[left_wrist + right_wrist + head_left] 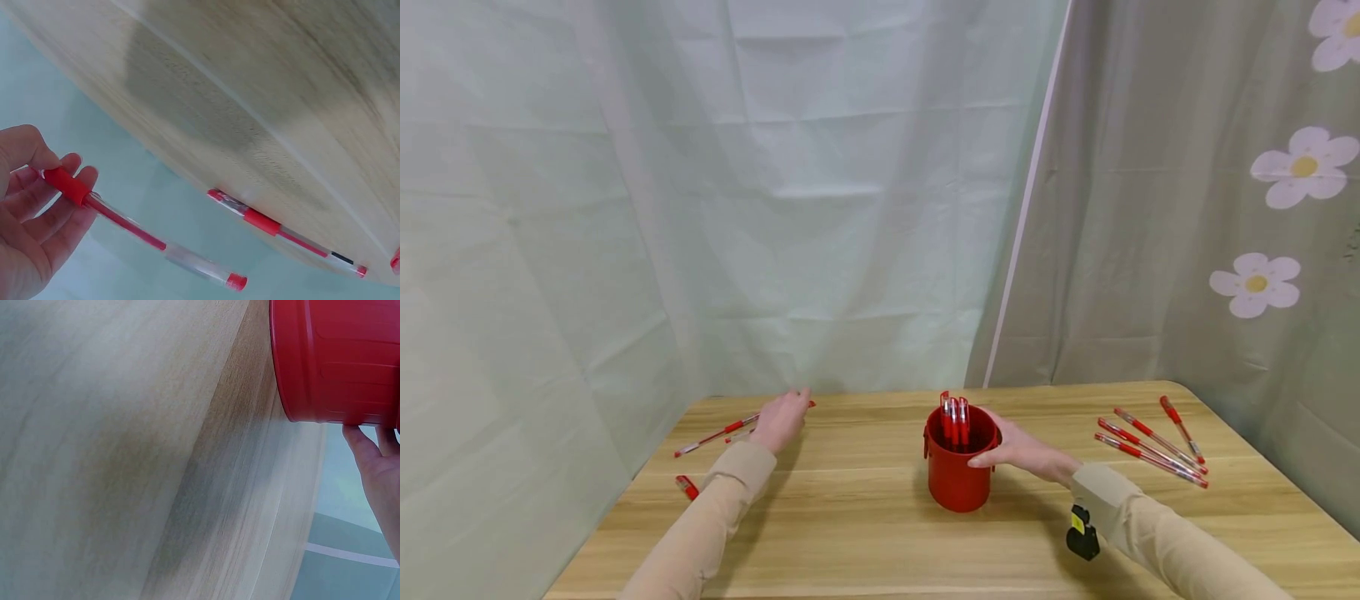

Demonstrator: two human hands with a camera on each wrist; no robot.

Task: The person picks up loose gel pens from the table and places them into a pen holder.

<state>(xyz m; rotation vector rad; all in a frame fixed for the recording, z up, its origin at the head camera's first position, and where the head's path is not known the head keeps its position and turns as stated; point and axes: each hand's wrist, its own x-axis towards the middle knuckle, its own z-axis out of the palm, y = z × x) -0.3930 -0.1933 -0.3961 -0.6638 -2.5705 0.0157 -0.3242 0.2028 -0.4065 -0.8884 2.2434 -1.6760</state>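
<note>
At the table's far left, my left hand (781, 421) pinches a red gel pen (122, 220) between thumb and fingers, near one end. The pen's clear end points away from the palm in the left wrist view. Another red pen (262, 222) lies on the wood beside it. Right of the middle stands a red bucket-shaped pen holder (958, 485) with several red pens (954, 423) upright inside. My right hand (1024, 450) grips the holder by its right side, thumb across the front near the rim. In the right wrist view, fingers (362, 449) touch the holder's wall.
Several red pens (1150, 460) lie fanned out on the right of the wooden table (850, 533). More pens (718, 435) lie at the left, one (687, 487) partly hidden by my left sleeve. A pale curtain (850, 208) hangs behind the far edge.
</note>
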